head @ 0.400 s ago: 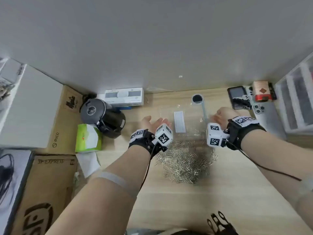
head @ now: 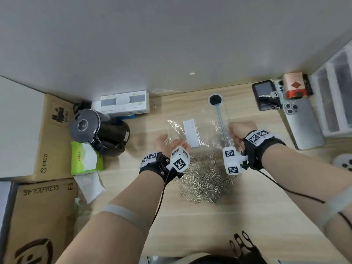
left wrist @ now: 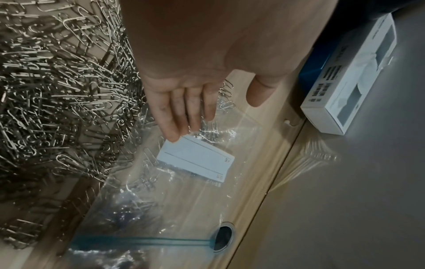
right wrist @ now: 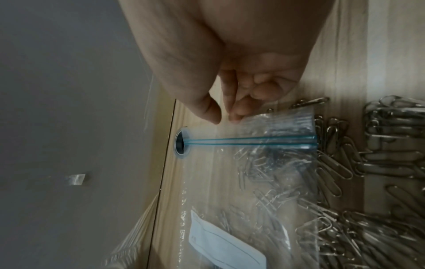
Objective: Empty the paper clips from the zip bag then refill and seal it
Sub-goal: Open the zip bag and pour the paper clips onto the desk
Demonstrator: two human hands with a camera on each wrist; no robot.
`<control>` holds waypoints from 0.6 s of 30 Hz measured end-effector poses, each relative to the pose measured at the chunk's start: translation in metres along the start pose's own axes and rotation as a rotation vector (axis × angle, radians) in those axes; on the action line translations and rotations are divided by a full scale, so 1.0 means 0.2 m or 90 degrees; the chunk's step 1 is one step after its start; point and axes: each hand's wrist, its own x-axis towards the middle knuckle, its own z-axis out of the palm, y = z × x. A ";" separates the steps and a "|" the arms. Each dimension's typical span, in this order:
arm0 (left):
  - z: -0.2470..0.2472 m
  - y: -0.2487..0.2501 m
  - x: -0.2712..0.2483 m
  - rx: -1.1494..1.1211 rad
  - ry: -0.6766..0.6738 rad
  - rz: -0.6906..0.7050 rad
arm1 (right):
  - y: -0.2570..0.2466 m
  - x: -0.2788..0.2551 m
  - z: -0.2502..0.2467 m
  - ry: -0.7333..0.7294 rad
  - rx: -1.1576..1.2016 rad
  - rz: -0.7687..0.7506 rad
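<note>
The right hand (right wrist: 232, 102) pinches the clear plastic zip bag (right wrist: 230, 182) at its mouth; the left hand (left wrist: 184, 102), fingers spread flat, presses the bag beside the heap of silver paper clips (head: 205, 183) on the wooden bench (head: 266, 216).

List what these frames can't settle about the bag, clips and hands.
- Right hand in the right wrist view: fingertips sit at the zip bag lip; actual pinch unclear.
- Same hand in the head view: wrist marker cube hides its fingers.
- White label: print too small and blurred.
- Paper clips: left forearm and cubes cover part of the pile; count impossible.
- Blue zip strip: open or pressed shut unclear.
</note>
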 end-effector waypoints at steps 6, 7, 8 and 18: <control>-0.05 0.02 0.04 -0.013 -0.048 0.011 | -0.06 -0.06 0.03 -0.085 -0.015 -0.040; -0.06 0.03 0.04 -0.015 -0.060 0.011 | -0.06 -0.07 0.02 -0.099 0.000 -0.046; -0.05 0.04 0.02 -0.021 -0.073 0.010 | -0.07 -0.08 0.02 -0.113 0.023 -0.050; 0.10 0.23 -0.22 0.271 -0.192 0.123 | -0.25 -0.44 0.12 -0.316 0.164 -0.093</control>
